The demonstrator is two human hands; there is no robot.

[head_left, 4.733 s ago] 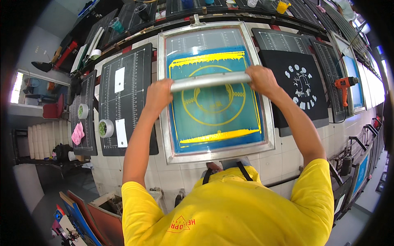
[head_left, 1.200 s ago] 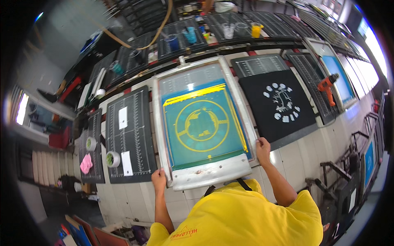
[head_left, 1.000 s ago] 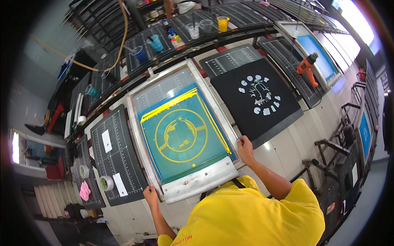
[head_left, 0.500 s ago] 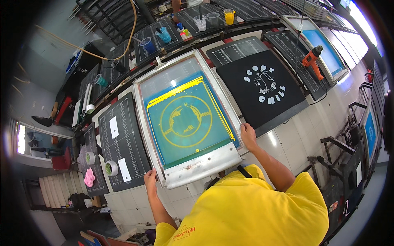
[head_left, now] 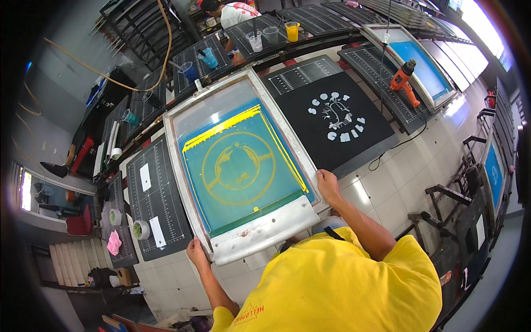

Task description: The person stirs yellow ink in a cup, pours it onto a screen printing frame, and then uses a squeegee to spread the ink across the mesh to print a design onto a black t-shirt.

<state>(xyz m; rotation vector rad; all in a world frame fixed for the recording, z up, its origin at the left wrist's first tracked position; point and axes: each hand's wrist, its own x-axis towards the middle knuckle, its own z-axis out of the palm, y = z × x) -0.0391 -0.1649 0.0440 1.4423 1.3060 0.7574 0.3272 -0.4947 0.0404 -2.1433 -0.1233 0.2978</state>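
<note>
A metal-framed printing screen [head_left: 284, 130] lies before me, tilted, with green-blue mesh bearing a round emblem. Bright yellow ink streaks its far edge and right side. Across the near end rests a wide squeegee [head_left: 265, 228] with a silver holder and a green blade. My left hand [head_left: 197, 253] is closed on the screen's near left corner. At the near right corner, my right hand [head_left: 328, 187] grips the frame's edge. Neither hand touches the squeegee. What lies under the screen is mostly hidden.
A black printed fabric [head_left: 332, 138] covers the board to the right. An orange heat gun [head_left: 404, 83] lies beyond. Left is a gridded board [head_left: 157, 193] with tape rolls and a pink cloth [head_left: 114, 242] nearby. Ink cups [head_left: 292, 31] line the far boards, where another person [head_left: 235, 15] bends over.
The whole view has shifted, with the scene sliding slightly left. Both hands keep their hold on the screen. The person at the far side has come further into view.
</note>
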